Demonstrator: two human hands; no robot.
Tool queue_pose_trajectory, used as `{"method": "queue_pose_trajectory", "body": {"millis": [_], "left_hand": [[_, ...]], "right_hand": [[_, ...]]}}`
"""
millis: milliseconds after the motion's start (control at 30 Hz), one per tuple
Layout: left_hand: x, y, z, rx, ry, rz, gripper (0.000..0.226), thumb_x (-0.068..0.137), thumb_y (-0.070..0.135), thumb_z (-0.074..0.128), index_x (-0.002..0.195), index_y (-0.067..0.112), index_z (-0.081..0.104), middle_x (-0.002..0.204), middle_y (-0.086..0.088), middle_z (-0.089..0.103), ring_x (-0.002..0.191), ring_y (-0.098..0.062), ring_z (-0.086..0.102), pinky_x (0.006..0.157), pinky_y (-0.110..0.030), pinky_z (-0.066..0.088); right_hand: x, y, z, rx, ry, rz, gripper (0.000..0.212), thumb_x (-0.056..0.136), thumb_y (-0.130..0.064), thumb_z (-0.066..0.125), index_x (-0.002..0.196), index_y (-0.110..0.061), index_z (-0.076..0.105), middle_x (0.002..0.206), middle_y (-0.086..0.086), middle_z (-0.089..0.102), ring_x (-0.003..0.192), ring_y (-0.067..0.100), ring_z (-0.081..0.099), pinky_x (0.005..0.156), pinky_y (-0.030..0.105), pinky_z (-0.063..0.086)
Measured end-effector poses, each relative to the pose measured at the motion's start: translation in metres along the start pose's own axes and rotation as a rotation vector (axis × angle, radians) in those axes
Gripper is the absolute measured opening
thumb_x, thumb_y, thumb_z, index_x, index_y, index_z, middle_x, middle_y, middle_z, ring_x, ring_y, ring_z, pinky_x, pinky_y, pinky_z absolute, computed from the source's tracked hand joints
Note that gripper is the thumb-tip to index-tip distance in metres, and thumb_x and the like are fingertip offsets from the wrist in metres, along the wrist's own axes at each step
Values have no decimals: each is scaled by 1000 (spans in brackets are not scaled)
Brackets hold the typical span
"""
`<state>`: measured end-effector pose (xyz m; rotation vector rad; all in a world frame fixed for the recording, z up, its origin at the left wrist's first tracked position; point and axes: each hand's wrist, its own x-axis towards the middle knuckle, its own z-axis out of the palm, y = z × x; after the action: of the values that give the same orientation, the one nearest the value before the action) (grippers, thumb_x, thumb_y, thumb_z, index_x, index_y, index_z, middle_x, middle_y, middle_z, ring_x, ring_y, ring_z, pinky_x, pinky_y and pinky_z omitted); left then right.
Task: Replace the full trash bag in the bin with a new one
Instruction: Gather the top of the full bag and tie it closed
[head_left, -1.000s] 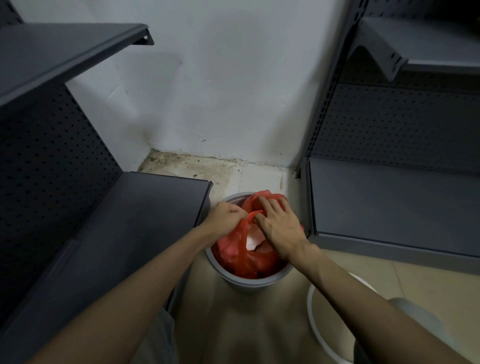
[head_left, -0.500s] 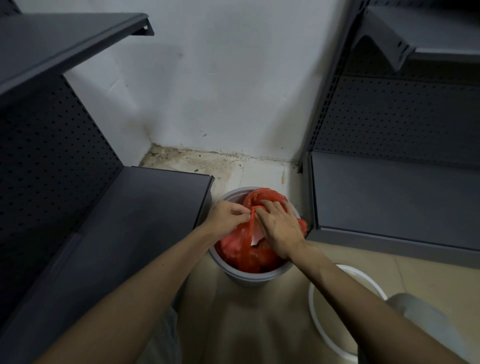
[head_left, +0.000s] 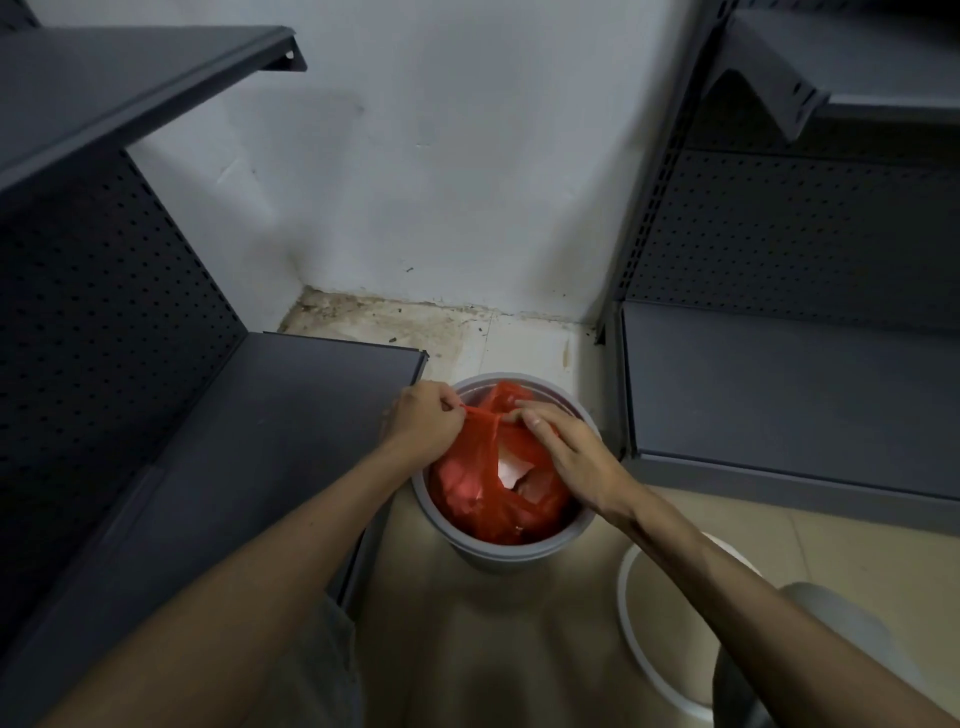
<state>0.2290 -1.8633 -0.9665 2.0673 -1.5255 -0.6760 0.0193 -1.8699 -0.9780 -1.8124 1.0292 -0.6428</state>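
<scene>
A round grey bin (head_left: 498, 551) stands on the floor between two shelving units. Inside it sits a full red plastic trash bag (head_left: 488, 499) with white paper showing through its mouth. My left hand (head_left: 423, 421) pinches a stretched strip of the bag's upper edge at the bin's left rim. My right hand (head_left: 566, 447) lies over the bag's top right, its fingertips pinching the same strip near the middle. No new bag is visible.
Dark grey metal shelves (head_left: 244, 447) flank the bin on the left, and another unit (head_left: 779, 395) on the right. A white ring-shaped rim (head_left: 631, 623) lies on the tiled floor at the lower right. The white wall (head_left: 441, 182) closes the corner behind.
My left hand has moved left to the bin's rim, pulling the bag's edge taut into a strip. My right hand has slid up toward the bag's top and pinches it.
</scene>
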Motion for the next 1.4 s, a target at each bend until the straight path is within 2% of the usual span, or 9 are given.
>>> {"method": "queue_pose_trajectory", "body": {"millis": [167, 333, 467, 667, 867, 1033, 1167, 1233, 1400], "left_hand": [[-5, -8, -6, 171, 36, -27, 10, 89, 26, 62, 82, 26, 69, 82, 6, 67, 78, -17, 63, 67, -27, 44], [-8, -15, -17, 303, 64, 18, 14, 89, 25, 61, 84, 20, 73, 80, 2, 69, 74, -18, 62, 67, -29, 45], [-9, -26, -23, 367, 50, -2, 13, 88, 27, 62, 86, 21, 73, 83, 1, 69, 74, -17, 56, 72, -31, 43], [-21, -48, -23, 449, -21, -38, 10, 89, 26, 62, 84, 20, 68, 75, 5, 62, 68, -12, 53, 69, -29, 38], [-26, -53, -21, 478, -43, -65, 11, 89, 21, 60, 79, 17, 64, 72, 1, 61, 71, -18, 60, 74, -35, 51], [-23, -45, -30, 517, -85, -74, 17, 88, 29, 61, 84, 16, 71, 75, 0, 65, 75, -19, 61, 69, -31, 41], [-21, -28, -33, 530, -73, 45, 44, 84, 52, 61, 107, 15, 61, 110, -3, 61, 110, -27, 55, 95, -43, 38], [-21, -18, -27, 534, -61, 177, 55, 84, 45, 60, 131, 19, 49, 130, -3, 53, 122, -26, 46, 103, -44, 32], [-22, -3, -1, 698, -156, 542, 42, 84, 29, 54, 125, 18, 56, 123, -1, 60, 114, -19, 49, 99, -34, 34]], "right_hand": [[-5, 2, -8, 2, 102, 101, 34, 104, -33, 36, 120, -21, 64, 124, -9, 52, 119, 3, 46, 108, 27, 34], [-7, 21, -17, -627, 181, 139, 42, 102, -42, 30, 99, -19, 66, 100, 5, 60, 95, 23, 54, 87, 36, 42], [-10, 33, -26, -851, 164, 159, 44, 102, -42, 30, 88, -19, 65, 91, 7, 67, 85, 25, 57, 79, 40, 45], [-16, 43, -31, -947, 76, 246, 45, 102, -43, 32, 88, -18, 66, 95, 7, 67, 88, 26, 59, 82, 38, 42], [-20, 44, -30, -944, 32, 308, 44, 102, -45, 28, 93, -20, 64, 101, 6, 65, 93, 24, 60, 89, 38, 40], [-22, 41, -32, -953, 46, 301, 41, 102, -43, 32, 99, -19, 65, 104, 6, 65, 95, 24, 60, 90, 37, 40], [-17, 31, -34, -891, 167, 206, 32, 98, -40, 45, 102, -12, 60, 101, 11, 63, 95, 29, 57, 83, 38, 40], [-11, 20, -33, -885, 214, 123, 33, 95, -41, 50, 101, -10, 59, 101, 13, 62, 96, 32, 56, 82, 40, 41], [-2, 6, -15, -1022, -20, 55, 38, 90, -41, 56, 114, -12, 57, 117, 10, 61, 111, 31, 54, 91, 39, 41]]}}
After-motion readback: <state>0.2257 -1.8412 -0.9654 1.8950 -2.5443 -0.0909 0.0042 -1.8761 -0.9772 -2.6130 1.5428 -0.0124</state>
